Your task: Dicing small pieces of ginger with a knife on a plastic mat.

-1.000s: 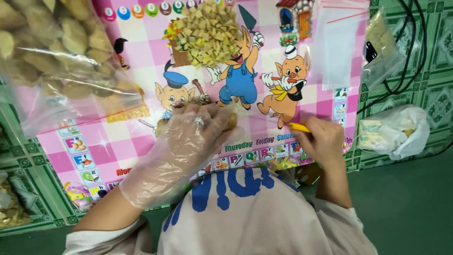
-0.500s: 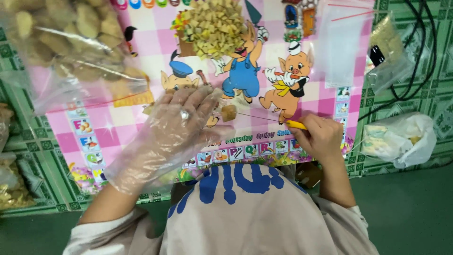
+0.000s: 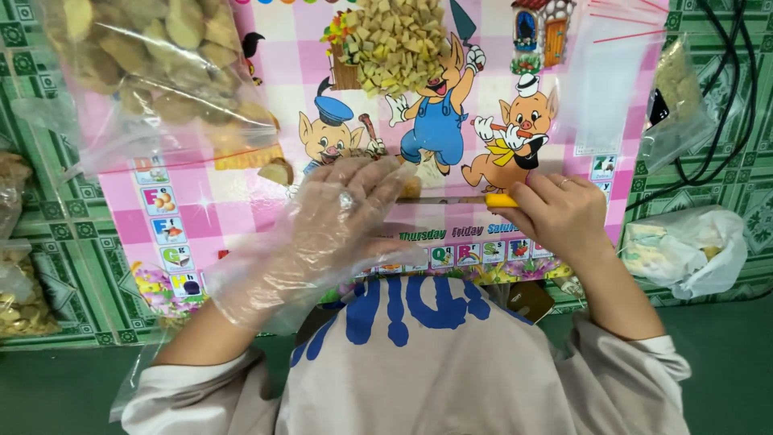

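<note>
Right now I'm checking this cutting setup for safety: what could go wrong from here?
1. The gloved left hand holds the brown piece right beside the knife blade, so a slip could nick the fingers or the loose glove.
2. The right hand grips the yellow handle bare, without a glove.
3. The cut cubes lie heaped on the pink mat; some could scatter.

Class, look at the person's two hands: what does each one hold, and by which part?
The right hand grips a knife by its yellow handle. The gloved left hand presses down on a tan piece of food, mostly hidden under its fingers.
</note>
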